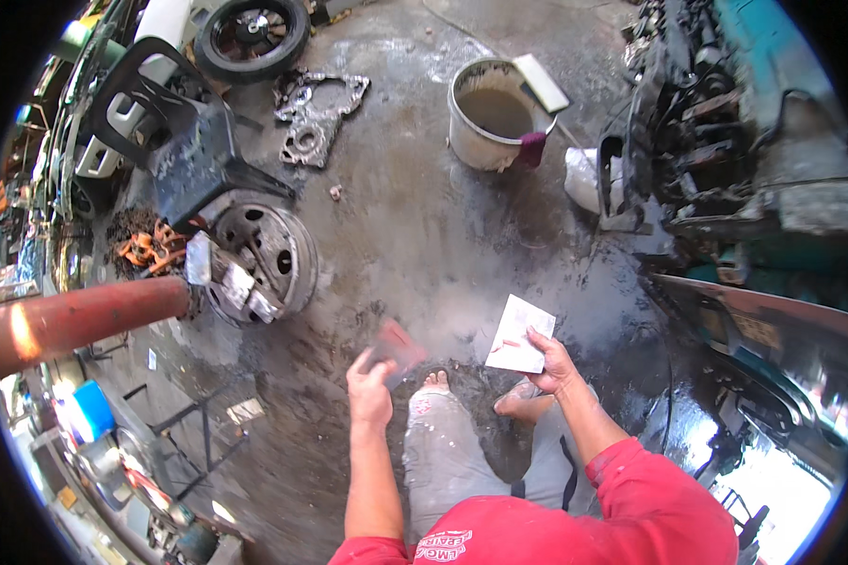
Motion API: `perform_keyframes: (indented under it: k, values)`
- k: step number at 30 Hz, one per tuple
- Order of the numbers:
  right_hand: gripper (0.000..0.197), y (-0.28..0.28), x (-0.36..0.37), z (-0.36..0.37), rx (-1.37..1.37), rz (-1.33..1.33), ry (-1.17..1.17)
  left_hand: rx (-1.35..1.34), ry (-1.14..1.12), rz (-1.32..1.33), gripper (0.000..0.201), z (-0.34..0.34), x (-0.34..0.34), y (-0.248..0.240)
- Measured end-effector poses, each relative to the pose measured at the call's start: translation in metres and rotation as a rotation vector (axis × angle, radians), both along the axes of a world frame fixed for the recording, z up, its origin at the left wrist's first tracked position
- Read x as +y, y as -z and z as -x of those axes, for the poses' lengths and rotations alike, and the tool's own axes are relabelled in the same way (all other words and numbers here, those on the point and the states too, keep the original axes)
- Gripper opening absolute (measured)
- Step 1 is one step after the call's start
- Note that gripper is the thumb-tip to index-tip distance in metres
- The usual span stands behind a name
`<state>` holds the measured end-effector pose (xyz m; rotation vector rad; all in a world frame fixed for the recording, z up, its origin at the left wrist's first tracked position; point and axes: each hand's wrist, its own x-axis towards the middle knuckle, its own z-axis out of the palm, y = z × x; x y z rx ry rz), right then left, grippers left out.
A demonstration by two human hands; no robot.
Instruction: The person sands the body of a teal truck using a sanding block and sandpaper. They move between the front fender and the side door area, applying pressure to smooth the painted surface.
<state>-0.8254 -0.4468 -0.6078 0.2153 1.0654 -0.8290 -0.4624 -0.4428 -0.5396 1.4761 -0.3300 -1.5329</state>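
My left hand (371, 394) is closed on a thin, flat reddish piece (401, 346), blurred by motion; its exact kind cannot be made out. In my right hand (554, 362) is a white square board (518, 325), gripped at its right edge with the thumb on top. A small reddish smear marks the board's face. The two held things are apart, both above the wet floor in front of my bare feet (435, 379).
Ahead stands a white bucket (476, 146) of murky water, a pale block (541, 83) and a dark red cloth (531, 149) on its rim. A wheel rim (301, 256), black chair (193, 155) and red pole (94, 320) are leftward. Vehicle parts (716, 122) line the right.
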Motion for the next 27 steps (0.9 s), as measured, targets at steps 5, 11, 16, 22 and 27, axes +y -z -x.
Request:
perform_keyframes:
  k: [5, 11, 16, 22, 27]
  values:
    - [0.043, -0.195, -0.089, -0.059, 0.061, 0.167, -0.039, -0.346, 0.610, 0.252, 0.035, -0.029, -0.041, -0.165]
    - [0.043, -0.354, -0.213, -0.096, 0.023, 0.416, -0.094, -0.729, 0.633, 0.869, 0.031, -0.017, -0.189, -0.313]
    - [0.038, -0.457, -0.360, -0.072, 0.231, 0.601, -0.129, -0.746, 0.597, 0.975, 0.045, -0.035, -0.414, -0.404]
    - [0.040, -0.529, -0.617, -0.114, 0.795, 1.154, -0.430, -0.987, 0.733, 1.267, 0.045, 0.002, -0.673, -0.496]
    - [0.036, -0.563, -0.766, -0.107, 0.987, 0.739, -0.075, -0.707, 0.855, 1.311, 0.039, 0.048, -0.799, -0.504]
